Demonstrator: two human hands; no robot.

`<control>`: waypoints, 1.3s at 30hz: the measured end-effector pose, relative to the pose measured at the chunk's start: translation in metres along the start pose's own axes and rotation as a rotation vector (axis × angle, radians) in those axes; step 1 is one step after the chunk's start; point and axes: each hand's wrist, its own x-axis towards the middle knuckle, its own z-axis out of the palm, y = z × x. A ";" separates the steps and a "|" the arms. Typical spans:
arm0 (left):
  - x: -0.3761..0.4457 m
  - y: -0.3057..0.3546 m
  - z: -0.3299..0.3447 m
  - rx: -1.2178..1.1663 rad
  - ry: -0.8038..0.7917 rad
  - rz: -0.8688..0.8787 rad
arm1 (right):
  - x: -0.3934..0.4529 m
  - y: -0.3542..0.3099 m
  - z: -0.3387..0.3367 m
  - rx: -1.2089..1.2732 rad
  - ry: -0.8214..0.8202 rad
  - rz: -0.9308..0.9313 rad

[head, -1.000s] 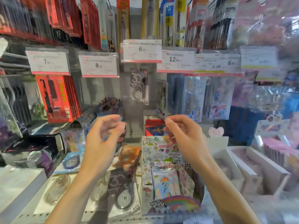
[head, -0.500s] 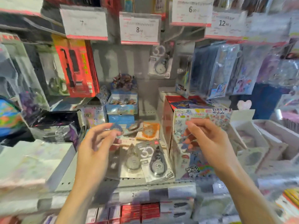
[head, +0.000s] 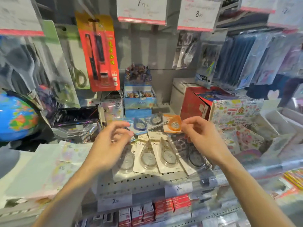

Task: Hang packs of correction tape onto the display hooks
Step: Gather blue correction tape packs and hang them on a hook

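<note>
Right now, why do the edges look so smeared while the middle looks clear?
Head view: the wide-angle lens bends and smears the borders, so the globe and the hanging packs at right blur; the correction tape packs at centre stay fairly sharp, with glare on their plastic.

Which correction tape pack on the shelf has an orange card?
The orange pack at the back right of the pile, beside the right hand's fingertips. The packs in front have white cards.
</note>
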 end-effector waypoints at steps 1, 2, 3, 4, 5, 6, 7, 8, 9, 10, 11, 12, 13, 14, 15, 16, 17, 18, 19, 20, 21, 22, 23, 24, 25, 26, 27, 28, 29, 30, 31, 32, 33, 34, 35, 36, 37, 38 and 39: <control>0.004 -0.006 0.002 0.030 -0.042 -0.019 | 0.000 0.009 0.002 -0.077 -0.007 0.014; 0.008 -0.011 0.004 0.059 -0.085 -0.035 | 0.000 0.017 0.004 -0.150 -0.017 0.026; 0.012 -0.016 0.007 0.091 -0.129 -0.047 | -0.001 0.025 0.005 -0.207 -0.024 0.037; 0.017 -0.020 0.012 0.122 -0.174 -0.052 | -0.002 0.033 0.005 -0.252 -0.028 0.044; 0.021 -0.023 0.017 0.153 -0.215 -0.053 | -0.002 0.040 0.006 -0.298 -0.036 0.046; 0.024 -0.025 0.024 0.189 -0.250 -0.054 | -0.002 0.046 0.007 -0.349 -0.056 0.049; 0.027 -0.025 0.031 0.224 -0.278 -0.051 | -0.003 0.049 0.009 -0.399 -0.089 0.063; 0.030 -0.025 0.038 0.253 -0.298 -0.046 | -0.005 0.052 0.011 -0.436 -0.127 0.089; 0.032 -0.024 0.046 0.280 -0.311 -0.041 | -0.006 0.054 0.013 -0.463 -0.157 0.116; 0.035 -0.023 0.054 0.311 -0.321 -0.032 | -0.008 0.055 0.015 -0.481 -0.173 0.134; 0.038 -0.021 0.061 0.345 -0.331 -0.020 | -0.010 0.057 0.016 -0.491 -0.177 0.142; 0.042 -0.019 0.069 0.376 -0.344 -0.007 | -0.011 0.058 0.017 -0.494 -0.173 0.140; 0.045 -0.018 0.076 0.404 -0.358 0.006 | -0.012 0.059 0.018 -0.493 -0.166 0.135; 0.049 -0.016 0.083 0.431 -0.373 0.020 | -0.013 0.059 0.018 -0.489 -0.158 0.128; 0.052 -0.015 0.090 0.457 -0.389 0.031 | -0.013 0.059 0.018 -0.478 -0.149 0.126; 0.055 -0.014 0.096 0.476 -0.408 0.037 | -0.013 0.059 0.018 -0.459 -0.140 0.126; 0.058 -0.013 0.102 0.485 -0.427 0.036 | -0.013 0.059 0.018 -0.434 -0.131 0.125; 0.061 -0.013 0.106 0.485 -0.441 0.034 | -0.014 0.059 0.018 -0.411 -0.125 0.117; 0.063 -0.013 0.109 0.481 -0.447 0.029 | -0.015 0.059 0.018 -0.393 -0.119 0.106; 0.065 -0.013 0.112 0.471 -0.446 0.020 | -0.016 0.059 0.017 -0.377 -0.112 0.095; 0.067 -0.014 0.113 0.454 -0.439 0.005 | -0.016 0.059 0.017 -0.360 -0.104 0.086; 0.068 -0.016 0.115 0.425 -0.427 -0.017 | -0.017 0.059 0.016 -0.345 -0.098 0.079; 0.069 -0.018 0.116 0.384 -0.412 -0.044 | -0.018 0.060 0.016 -0.332 -0.092 0.071; 0.070 -0.020 0.118 0.332 -0.401 -0.073 | -0.018 0.060 0.015 -0.320 -0.085 0.060; 0.071 -0.021 0.119 0.274 -0.394 -0.100 | -0.018 0.061 0.015 -0.312 -0.081 0.048; 0.072 -0.022 0.120 0.217 -0.391 -0.121 | -0.018 0.061 0.014 -0.307 -0.077 0.034; 0.073 -0.022 0.120 0.170 -0.390 -0.136 | -0.018 0.061 0.013 -0.301 -0.072 0.018; 0.074 -0.021 0.121 0.135 -0.385 -0.151 | -0.017 0.061 0.012 -0.292 -0.064 0.002; 0.075 -0.019 0.121 0.102 -0.373 -0.170 | -0.016 0.061 0.011 -0.281 -0.055 -0.016; 0.075 -0.017 0.121 0.051 -0.357 -0.197 | -0.015 0.060 0.010 -0.268 -0.045 -0.036; 0.075 -0.014 0.121 -0.023 -0.346 -0.229 | -0.013 0.058 0.009 -0.258 -0.035 -0.058; 0.075 -0.012 0.120 -0.108 -0.340 -0.260 | -0.011 0.057 0.008 -0.249 -0.024 -0.079; 0.074 -0.009 0.119 -0.191 -0.337 -0.288 | -0.009 0.054 0.008 -0.242 -0.013 -0.098; 0.072 -0.005 0.118 -0.266 -0.339 -0.310 | -0.006 0.053 0.008 -0.234 -0.003 -0.115; 0.071 -0.003 0.116 -0.323 -0.340 -0.324 | -0.003 0.051 0.009 -0.225 0.007 -0.132; 0.070 0.000 0.113 -0.358 -0.334 -0.326 | 0.000 0.048 0.009 -0.210 0.016 -0.149; 0.070 0.002 0.109 -0.372 -0.320 -0.319 | 0.002 0.046 0.009 -0.185 0.017 -0.159; 0.071 0.004 0.104 -0.370 -0.297 -0.306 | 0.005 0.043 0.009 -0.153 0.010 -0.162; 0.073 0.006 0.099 -0.362 -0.271 -0.291 | 0.007 0.041 0.009 -0.118 -0.005 -0.156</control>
